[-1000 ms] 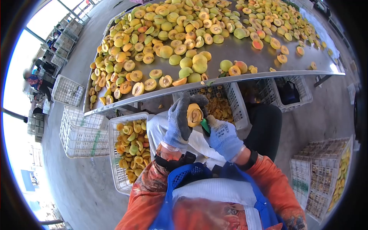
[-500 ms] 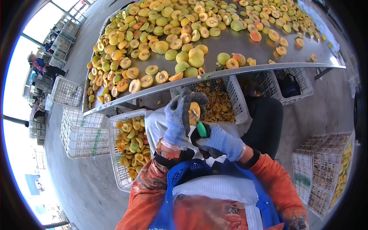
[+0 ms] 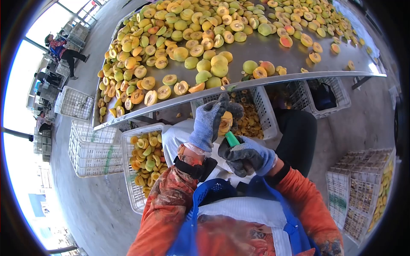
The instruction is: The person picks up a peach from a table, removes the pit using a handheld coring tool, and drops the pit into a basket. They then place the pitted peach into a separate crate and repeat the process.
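Observation:
My left hand [image 3: 206, 128], in a blue-and-grey work glove, holds a yellow peach half [image 3: 225, 122] between thumb and fingers. My right hand [image 3: 252, 157], gloved the same way, is closed around a pitting tool with a green handle [image 3: 232, 138]. The tool points up at the peach half; its metal tip is hidden at the fruit. Both hands are over my lap, just short of the metal table [image 3: 256, 51]. Many halved peaches [image 3: 163, 91] lie on that table, cut faces and pits showing on some, with a few whole-looking ones [image 3: 218, 66] near the edge.
A white crate of hollowed peach halves [image 3: 128, 170] stands at my left. Under the table edge another crate [image 3: 265, 112] holds small orange-brown pieces. Stacked crates [image 3: 96, 149] stand farther left, more crates [image 3: 358, 187] at right. A person [image 3: 64, 51] is in the far left background.
Both hands have shifted slightly to the right, still holding the peach half and tool. The tool's metal tip, visible before, is now hidden. The background person has moved and stands more upright.

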{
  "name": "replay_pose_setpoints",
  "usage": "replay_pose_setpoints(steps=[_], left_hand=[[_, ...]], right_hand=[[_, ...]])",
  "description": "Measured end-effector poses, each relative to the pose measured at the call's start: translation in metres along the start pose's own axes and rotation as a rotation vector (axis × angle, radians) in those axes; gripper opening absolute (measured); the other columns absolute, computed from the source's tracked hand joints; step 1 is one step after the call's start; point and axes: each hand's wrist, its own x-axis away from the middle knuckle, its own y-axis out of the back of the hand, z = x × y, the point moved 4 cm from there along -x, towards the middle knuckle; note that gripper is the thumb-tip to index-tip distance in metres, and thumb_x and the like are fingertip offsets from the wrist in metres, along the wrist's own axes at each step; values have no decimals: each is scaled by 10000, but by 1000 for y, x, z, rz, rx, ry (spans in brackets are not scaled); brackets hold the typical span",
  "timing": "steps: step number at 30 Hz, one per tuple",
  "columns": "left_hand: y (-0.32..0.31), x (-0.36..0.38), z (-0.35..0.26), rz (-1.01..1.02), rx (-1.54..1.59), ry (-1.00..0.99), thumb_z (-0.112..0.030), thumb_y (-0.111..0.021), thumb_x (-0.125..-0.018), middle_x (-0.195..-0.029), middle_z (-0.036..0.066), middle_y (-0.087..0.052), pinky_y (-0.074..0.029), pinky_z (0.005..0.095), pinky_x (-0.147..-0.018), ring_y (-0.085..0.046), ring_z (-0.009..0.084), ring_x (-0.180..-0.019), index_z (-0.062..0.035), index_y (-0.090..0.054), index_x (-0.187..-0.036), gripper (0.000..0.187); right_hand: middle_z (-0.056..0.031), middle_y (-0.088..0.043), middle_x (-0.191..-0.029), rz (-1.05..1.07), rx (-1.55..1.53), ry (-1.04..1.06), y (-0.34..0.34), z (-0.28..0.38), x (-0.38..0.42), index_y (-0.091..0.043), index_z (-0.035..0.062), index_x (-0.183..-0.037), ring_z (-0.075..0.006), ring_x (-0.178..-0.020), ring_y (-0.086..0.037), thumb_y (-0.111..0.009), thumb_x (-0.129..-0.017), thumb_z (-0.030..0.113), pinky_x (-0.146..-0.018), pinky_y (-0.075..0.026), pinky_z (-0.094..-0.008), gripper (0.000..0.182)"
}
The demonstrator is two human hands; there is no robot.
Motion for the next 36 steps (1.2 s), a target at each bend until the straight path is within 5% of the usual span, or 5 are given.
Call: replay_pose_setpoints(steps=[7,11,18,27,36], left_hand=[[-22,18,-63,-7,373,-88,-308,-467,-946,-935,110,-659,-537,260,-649,-641,164,-793,58,-517,-1156,424],[1,3,-39,-86,-260,-147,-398,-439,-943,-962,139,-649,-556,303,-645,-654,236,-829,30,-490,-1195,499],[52,-11,-10,-198,716,277,-505,-443,-896,-1026,158,-634,-525,332,-519,-649,310,-729,-54,-516,-1179,537],[237,69,-11,-728,-529,173,-4,-607,-828,-1062,111,-604,-526,255,-723,-608,168,-878,-10,-522,-1191,372],[59,-148,-15,72,-1384,30,-219,-674,-805,-1194,142,-553,-483,259,-780,-547,216,-1076,-96,-474,-1287,537]], right_hand=[[15,-421,-552,215,-257,85,-3,7,-17,-519,42,-916,-102,-393,-417,-688,-752,237,-363,-341,-241,306],[3,-443,-575,226,-305,47,-2,11,-23,-521,27,-911,-108,-392,-416,-695,-733,217,-369,-349,-244,313],[-25,-495,-569,87,-168,128,21,34,-16,-540,-15,-892,-126,-405,-458,-699,-662,146,-388,-377,-243,323],[-203,-604,-708,-599,1154,60,121,27,-22,-569,23,-880,-343,-655,-613,-576,-796,345,-650,-484,-423,332],[-216,-607,-745,-595,1275,171,113,23,-31,-557,66,-931,-392,-723,-596,-604,-785,393,-664,-466,-463,362]])
